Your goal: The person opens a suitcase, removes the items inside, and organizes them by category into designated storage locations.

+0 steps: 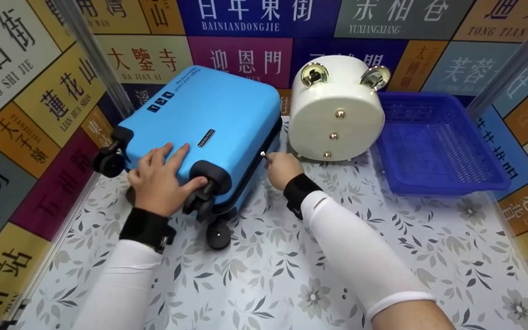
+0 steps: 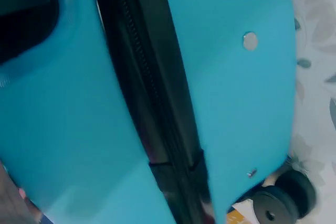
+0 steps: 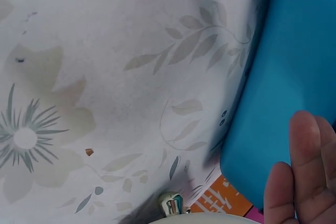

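While my left hand [image 1: 161, 181] lies flat on the blue suitcase [image 1: 209, 123], fingers spread and thumb by a wheel housing, my right hand [image 1: 281, 168] pinches the zipper pull [image 1: 263, 155] on its side. I see the suitcase lying on the floral table [image 1: 291, 266], left of a white case [image 1: 335, 110] and blue basket [image 1: 433, 146].

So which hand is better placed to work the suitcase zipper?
Probably the right hand: it already pinches the zipper pull on the blue suitcase, while the left hand presses flat on the shell.
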`<state>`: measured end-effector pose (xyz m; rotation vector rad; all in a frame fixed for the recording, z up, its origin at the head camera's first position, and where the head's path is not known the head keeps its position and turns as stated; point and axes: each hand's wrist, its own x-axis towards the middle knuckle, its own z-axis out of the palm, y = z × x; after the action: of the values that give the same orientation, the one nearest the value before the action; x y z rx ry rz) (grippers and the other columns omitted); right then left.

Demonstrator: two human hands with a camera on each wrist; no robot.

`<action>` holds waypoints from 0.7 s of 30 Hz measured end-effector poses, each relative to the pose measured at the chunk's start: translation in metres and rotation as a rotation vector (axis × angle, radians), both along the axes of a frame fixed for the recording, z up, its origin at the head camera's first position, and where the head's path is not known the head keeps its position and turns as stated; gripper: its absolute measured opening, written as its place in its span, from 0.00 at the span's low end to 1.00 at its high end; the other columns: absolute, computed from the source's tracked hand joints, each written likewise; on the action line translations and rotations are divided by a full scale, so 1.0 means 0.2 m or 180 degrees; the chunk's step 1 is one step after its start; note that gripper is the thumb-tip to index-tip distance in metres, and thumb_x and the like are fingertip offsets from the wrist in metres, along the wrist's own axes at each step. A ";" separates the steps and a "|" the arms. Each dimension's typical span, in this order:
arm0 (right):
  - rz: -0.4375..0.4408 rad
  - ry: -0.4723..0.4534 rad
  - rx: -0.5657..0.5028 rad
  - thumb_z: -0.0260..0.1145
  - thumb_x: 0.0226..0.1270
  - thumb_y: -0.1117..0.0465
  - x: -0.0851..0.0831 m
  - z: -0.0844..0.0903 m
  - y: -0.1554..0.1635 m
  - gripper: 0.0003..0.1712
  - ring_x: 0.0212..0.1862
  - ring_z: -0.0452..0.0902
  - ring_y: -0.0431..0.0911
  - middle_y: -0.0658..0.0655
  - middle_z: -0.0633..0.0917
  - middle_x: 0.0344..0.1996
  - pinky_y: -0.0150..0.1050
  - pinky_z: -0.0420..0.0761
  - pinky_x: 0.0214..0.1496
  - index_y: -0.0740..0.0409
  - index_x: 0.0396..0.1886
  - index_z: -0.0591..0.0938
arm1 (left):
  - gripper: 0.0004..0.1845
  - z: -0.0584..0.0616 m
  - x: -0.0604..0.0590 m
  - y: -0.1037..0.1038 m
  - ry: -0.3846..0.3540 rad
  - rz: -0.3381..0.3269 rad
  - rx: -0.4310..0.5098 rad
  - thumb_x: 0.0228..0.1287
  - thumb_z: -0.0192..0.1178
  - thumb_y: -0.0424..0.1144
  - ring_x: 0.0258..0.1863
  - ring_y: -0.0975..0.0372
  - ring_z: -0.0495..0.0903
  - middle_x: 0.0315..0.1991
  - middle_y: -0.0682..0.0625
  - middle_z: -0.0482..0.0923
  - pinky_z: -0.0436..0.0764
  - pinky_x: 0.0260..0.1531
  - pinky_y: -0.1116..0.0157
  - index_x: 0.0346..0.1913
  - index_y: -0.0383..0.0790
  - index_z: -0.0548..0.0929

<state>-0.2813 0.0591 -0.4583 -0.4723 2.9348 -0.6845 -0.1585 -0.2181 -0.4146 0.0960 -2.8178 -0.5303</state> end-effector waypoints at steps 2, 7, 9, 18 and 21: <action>-0.0031 -0.0033 0.0001 0.50 0.82 0.62 -0.01 0.00 0.01 0.21 0.54 0.89 0.58 0.55 0.93 0.49 0.53 0.85 0.61 0.53 0.56 0.90 | 0.49 0.01 0.01 0.02 -0.0009 0.0020 -0.0054 0.62 0.70 0.69 0.79 0.32 0.56 0.83 0.39 0.59 0.55 0.69 0.26 0.83 0.59 0.65; -0.0043 -0.0056 0.0007 0.50 0.82 0.61 -0.01 -0.02 0.01 0.21 0.53 0.89 0.60 0.57 0.93 0.49 0.54 0.85 0.60 0.53 0.53 0.90 | 0.52 0.05 -0.01 -0.05 -0.0166 -0.0350 -0.0122 0.59 0.74 0.66 0.82 0.35 0.53 0.85 0.41 0.57 0.50 0.71 0.26 0.84 0.57 0.64; -0.0043 -0.0067 0.0002 0.50 0.83 0.61 -0.02 -0.02 0.01 0.21 0.53 0.89 0.60 0.58 0.93 0.49 0.54 0.85 0.59 0.53 0.52 0.90 | 0.54 0.05 -0.03 -0.09 -0.0186 -0.0513 -0.0138 0.57 0.78 0.62 0.83 0.37 0.50 0.85 0.42 0.56 0.45 0.74 0.26 0.84 0.58 0.63; -0.0137 -0.0150 -0.0094 0.51 0.81 0.61 -0.02 -0.03 0.01 0.21 0.54 0.88 0.58 0.56 0.93 0.50 0.53 0.84 0.61 0.53 0.54 0.90 | 0.56 -0.10 -0.08 -0.07 0.0642 -0.0275 -0.0200 0.40 0.85 0.64 0.78 0.39 0.65 0.78 0.42 0.72 0.56 0.77 0.33 0.76 0.51 0.76; -0.0143 -0.0160 -0.0156 0.51 0.81 0.61 -0.02 -0.03 0.02 0.21 0.54 0.88 0.57 0.56 0.93 0.50 0.53 0.84 0.61 0.53 0.56 0.89 | 0.56 -0.11 -0.09 -0.05 0.0736 -0.0179 -0.0185 0.38 0.85 0.66 0.77 0.39 0.67 0.76 0.42 0.74 0.58 0.76 0.33 0.75 0.51 0.78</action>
<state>-0.2844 0.0630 -0.4640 -0.3885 2.8956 -0.7638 -0.1763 -0.2274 -0.4358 -0.0532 -2.6134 -0.4403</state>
